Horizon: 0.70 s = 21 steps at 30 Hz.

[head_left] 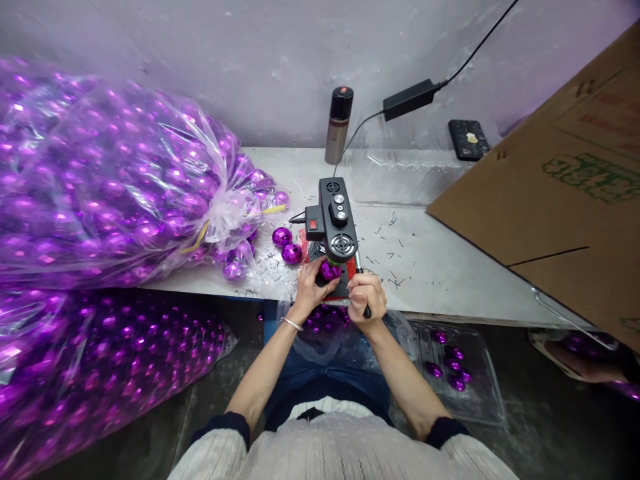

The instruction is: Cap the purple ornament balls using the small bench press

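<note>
Person at the bench (430,267), both hands busy at a small black machine (336,213). Left hand (310,287), bracelet (292,324) at the wrist, has fingers and thumb closed round a shiny purple ball (331,271), right under the machine's front end; from where I stand, can't tell whether ball and machine touch. Right hand (367,299) is wrapped tight round the lever (359,265) on the machine's right side, its black tip poking out below the fist. Red switch (313,224) on the machine's left side.

Two loose balls (291,253) just left of the machine. Further left, a huge clear bag (125,187) stuffed with the same purple balls, neck bunched; another full bag (125,373) below bench height. More purple balls in the plastic over the lap (327,350), a few in a clear tray (493,393) low on the right.

Black scraps (396,280) scattered over the bench (messy). Along the back: a dark-capped bottle (339,127) standing upright, a power brick (409,99) on its cord, a phone (468,140). Big cardboard box (550,200) tilted at far right, its lettering too blurred to read.
</note>
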{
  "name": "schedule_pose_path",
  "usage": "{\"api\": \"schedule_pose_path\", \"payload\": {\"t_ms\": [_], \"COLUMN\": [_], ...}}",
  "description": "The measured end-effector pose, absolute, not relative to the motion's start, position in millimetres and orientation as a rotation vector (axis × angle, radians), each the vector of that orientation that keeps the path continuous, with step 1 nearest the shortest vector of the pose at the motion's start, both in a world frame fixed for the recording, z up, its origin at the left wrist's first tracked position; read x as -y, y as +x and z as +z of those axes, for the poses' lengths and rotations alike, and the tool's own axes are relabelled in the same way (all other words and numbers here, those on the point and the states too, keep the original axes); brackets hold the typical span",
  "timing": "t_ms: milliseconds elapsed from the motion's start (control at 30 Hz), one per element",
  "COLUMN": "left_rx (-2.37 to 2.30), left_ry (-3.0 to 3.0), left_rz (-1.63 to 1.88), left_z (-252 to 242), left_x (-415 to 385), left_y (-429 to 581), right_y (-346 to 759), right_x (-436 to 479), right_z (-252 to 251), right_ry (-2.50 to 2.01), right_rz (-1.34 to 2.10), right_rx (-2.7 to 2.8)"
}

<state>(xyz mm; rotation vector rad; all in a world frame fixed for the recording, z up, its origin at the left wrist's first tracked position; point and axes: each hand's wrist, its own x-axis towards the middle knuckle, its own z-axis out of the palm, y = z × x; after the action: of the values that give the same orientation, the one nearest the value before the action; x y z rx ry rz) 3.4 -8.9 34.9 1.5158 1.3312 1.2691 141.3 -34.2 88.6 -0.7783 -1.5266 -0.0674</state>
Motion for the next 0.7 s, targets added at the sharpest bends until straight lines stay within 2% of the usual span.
{"api": "schedule_pose_path", "payload": {"t_ms": [500,700], "left_rx": [-1.338,-1.328], "left_ry": [1.531,1.504], "left_rz": [1.274,1.258], "left_z": [30.3,31.8], "left_x": [5.1,6.5], "left_y": [1.1,0.3], "right_y": [136.9,137.7], "right_x": [29.4,38.6], "right_z": [76.9,121.2], "right_ry": [-0.708,-0.888], "right_rz": [-0.075,-0.013], "right_rx": [1.533,1.518]}}
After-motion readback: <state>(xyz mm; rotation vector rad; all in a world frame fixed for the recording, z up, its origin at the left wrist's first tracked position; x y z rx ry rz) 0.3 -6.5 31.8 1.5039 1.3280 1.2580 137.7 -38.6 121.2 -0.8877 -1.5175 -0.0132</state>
